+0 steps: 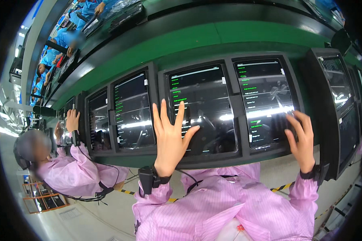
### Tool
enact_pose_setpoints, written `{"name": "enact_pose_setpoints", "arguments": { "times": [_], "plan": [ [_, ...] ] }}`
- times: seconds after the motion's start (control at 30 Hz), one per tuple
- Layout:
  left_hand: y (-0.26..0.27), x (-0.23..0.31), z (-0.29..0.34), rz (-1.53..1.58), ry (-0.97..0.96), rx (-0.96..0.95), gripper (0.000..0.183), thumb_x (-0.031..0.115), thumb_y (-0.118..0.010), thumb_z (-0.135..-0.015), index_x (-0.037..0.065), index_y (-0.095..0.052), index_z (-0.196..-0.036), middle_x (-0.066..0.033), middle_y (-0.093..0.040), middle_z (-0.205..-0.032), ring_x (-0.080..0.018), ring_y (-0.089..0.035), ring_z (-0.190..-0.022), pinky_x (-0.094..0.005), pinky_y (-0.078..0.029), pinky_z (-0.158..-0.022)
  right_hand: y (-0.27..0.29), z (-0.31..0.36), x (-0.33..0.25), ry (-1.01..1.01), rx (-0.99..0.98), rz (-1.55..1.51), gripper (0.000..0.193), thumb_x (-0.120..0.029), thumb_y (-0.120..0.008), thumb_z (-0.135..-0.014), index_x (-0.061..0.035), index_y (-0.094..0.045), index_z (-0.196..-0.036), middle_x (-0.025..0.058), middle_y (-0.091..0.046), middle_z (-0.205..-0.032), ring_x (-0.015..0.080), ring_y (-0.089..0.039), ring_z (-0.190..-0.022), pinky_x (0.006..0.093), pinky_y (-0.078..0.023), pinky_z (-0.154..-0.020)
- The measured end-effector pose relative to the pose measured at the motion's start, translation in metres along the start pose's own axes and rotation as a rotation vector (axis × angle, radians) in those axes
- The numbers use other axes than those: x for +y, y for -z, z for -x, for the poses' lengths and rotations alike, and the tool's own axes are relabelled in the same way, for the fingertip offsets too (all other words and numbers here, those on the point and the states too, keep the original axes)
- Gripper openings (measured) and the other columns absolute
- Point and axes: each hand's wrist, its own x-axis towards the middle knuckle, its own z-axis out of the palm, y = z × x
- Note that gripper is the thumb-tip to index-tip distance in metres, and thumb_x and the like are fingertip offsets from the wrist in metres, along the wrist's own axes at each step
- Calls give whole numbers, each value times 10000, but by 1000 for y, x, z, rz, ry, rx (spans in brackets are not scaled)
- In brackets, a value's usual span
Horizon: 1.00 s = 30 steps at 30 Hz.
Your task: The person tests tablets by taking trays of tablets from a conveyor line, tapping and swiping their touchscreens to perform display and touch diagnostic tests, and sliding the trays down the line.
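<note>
As left hand (170, 138) overlaps tablet (207, 110), frame (234, 92), colleague (78, 170)

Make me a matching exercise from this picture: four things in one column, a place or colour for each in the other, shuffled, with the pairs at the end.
Column 1
1. Left hand
2. Floor tape
3. Right hand
4. Bench top

Column 2
A. at the right side of the middle tray's right tablet
B. green
C. over the left part of the same tray's left tablet
D. striped yellow and black

Pairs: 1-C, 2-D, 3-A, 4-B
</note>
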Motion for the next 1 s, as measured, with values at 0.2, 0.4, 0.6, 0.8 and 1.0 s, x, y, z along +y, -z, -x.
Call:
{"name": "enact_pose_setpoints", "arguments": {
  "times": [0.2, 0.4, 0.6, 0.8, 1.0],
  "plan": [
    [-9, -12, -7, -95, 29, -59, 651, 343, -760, -875, 191, -526, -1463, -295, -208, -1597, -542, -161, -1466, -590, -282, -1139, -9, -60, 7, 137, -93, 100, 504, -160, -720, -869, -113, -586, -1353, 168, -458, -1470, 399, -402, -1371, 486, -388, -1098],
    [1, -7, -12, 16, 100, -109, 665, 283, -714, -916, 183, -449, -1518, -265, -147, -1630, -491, -98, -1504, -550, -245, -1172, -29, -75, 13, 184, -183, 122, 521, -278, -694, -908, -178, -569, -1404, 164, -351, -1565, 441, -251, -1467, 537, -279, -1184],
    [9, -10, -17, 13, 82, -123, 710, 363, -722, -913, 138, -431, -1520, -290, -177, -1606, -496, -97, -1502, -563, -247, -1171, -33, -78, 18, 118, -202, 202, 502, -306, -675, -928, -183, -572, -1404, 159, -330, -1582, 432, -217, -1486, 552, -239, -1201],
    [11, -22, -39, -47, -7, -63, 685, 377, -687, -937, 71, -439, -1498, -324, -243, -1565, -514, -149, -1482, -563, -265, -1166, -22, -101, 20, 162, -134, 155, 475, -326, -622, -972, -152, -560, -1410, 170, -338, -1577, 425, -235, -1482, 520, -270, -1194],
    [-5, -36, -75, -130, 13, -47, 693, 462, -597, -978, 19, -435, -1485, -339, -259, -1551, -520, -157, -1475, -568, -265, -1166, -61, -144, 22, 204, -206, 189, 507, -478, -489, -1031, -169, -537, -1431, 173, -300, -1594, 414, -185, -1504, 545, -292, -1185]
  ]
}}
